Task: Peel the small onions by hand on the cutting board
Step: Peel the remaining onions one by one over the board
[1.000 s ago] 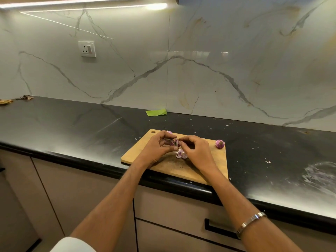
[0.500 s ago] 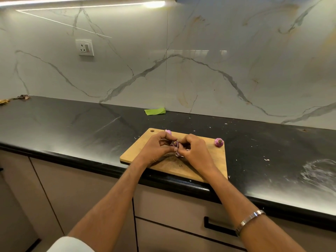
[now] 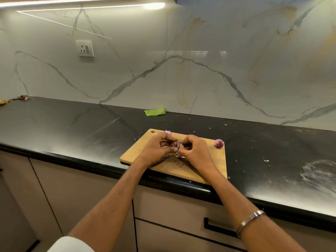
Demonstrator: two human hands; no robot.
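Observation:
A wooden cutting board (image 3: 209, 166) lies at the counter's front edge. Over its middle, my left hand (image 3: 156, 150) and my right hand (image 3: 195, 151) both pinch one small purple onion (image 3: 175, 144) between their fingertips. Loose purple-white skin pieces (image 3: 179, 155) lie on the board just under the hands. A second small onion (image 3: 218, 143), with its skin on, sits at the board's far right corner. Part of a pale peeled onion (image 3: 169, 132) shows at the board's far edge behind my left hand.
The black stone counter (image 3: 72, 128) runs left and right, flecked with skin bits. A green scrap (image 3: 155, 112) lies against the marble backsplash. Dry peels (image 3: 21, 97) sit at the far left. A wet smear (image 3: 320, 173) marks the right side. Drawers are below.
Both hands stay together on the small onion over the board, with only slight finger shifts. The skin pieces beneath are now partly covered by my right hand.

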